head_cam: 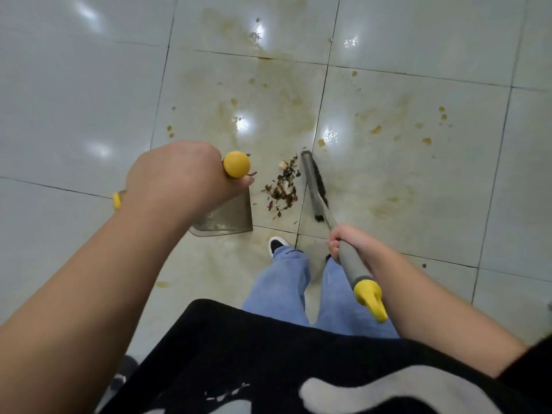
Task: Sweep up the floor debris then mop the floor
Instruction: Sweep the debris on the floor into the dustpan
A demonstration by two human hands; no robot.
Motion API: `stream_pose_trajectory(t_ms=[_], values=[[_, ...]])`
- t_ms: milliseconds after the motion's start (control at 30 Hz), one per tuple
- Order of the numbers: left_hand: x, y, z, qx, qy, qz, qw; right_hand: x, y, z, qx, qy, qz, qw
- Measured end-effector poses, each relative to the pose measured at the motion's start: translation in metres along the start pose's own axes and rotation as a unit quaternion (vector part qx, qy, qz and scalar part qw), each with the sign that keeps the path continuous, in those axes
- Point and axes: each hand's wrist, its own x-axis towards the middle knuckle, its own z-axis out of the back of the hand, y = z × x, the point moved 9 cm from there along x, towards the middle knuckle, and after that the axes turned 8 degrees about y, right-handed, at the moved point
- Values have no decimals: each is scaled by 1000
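- Head view: left hand [179,177] gripping dustpan handle [237,164], fingers curled round it; dustpan [230,216] resting on tiled floor [418,204].
- Right hand [346,243] clutching broom [316,186] handle; bristles lying at 3 o'clock of debris pile [283,186], dustpan at 9 o'clock.
- Showing no readable writing.

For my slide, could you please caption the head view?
Left hand steadies grey dustpan; right hand sweeps debris pile with grey-handled broom.

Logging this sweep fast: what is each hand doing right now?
Left hand: grips the dustpan handle.
Right hand: grips the broom handle.
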Motion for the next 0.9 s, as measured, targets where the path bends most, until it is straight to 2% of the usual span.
stream_pose_trajectory(t_ms=[100,233,367,600,733,900], values=[[3,31,0,-17,4,7,1000,-3,6,-12,46,-2,-1,999],[3,71,-4,-44,20,9,999,-22,26,-27,16,-35,37,999],[-2,105,-9,-90,33,24,995,-34,57,-23,-97,-94,60,989],[-30,134,-2,-206,19,99,973,-21,132,11,-314,-162,73,932],[-50,113,2,-213,21,129,968,4,156,19,-413,-145,40,898],[-75,78,21,-249,0,182,951,5,149,31,-522,-61,-30,850]])
